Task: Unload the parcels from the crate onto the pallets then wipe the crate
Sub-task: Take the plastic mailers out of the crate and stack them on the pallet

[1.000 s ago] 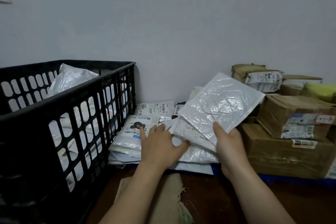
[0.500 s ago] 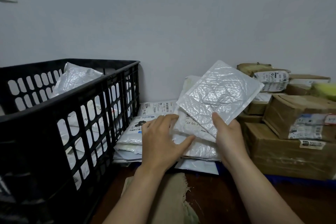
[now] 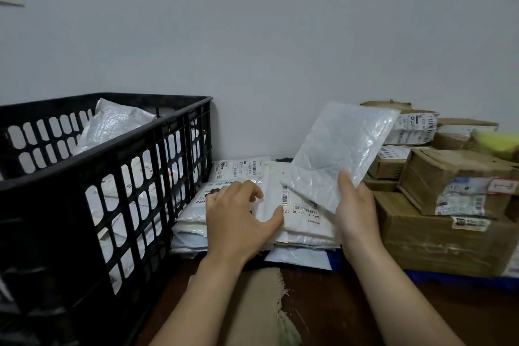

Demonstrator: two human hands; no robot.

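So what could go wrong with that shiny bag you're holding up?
The right hand pinches the white mailer only near its lower edge, so it might slip out. The pile of mailers under the left hand looks uneven and slippery, so adding one more could make some slide off.

The crate (image 3: 106,177) stands left of the stacked mailers (image 3: 241,177), with cardboard boxes (image 3: 438,222) to their right.

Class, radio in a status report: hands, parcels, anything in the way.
Right hand grips white mailer, raised over stack of mailers. Left hand rests on that stack. Crate not yet empty. Cardboard boxes alongside, path clear.
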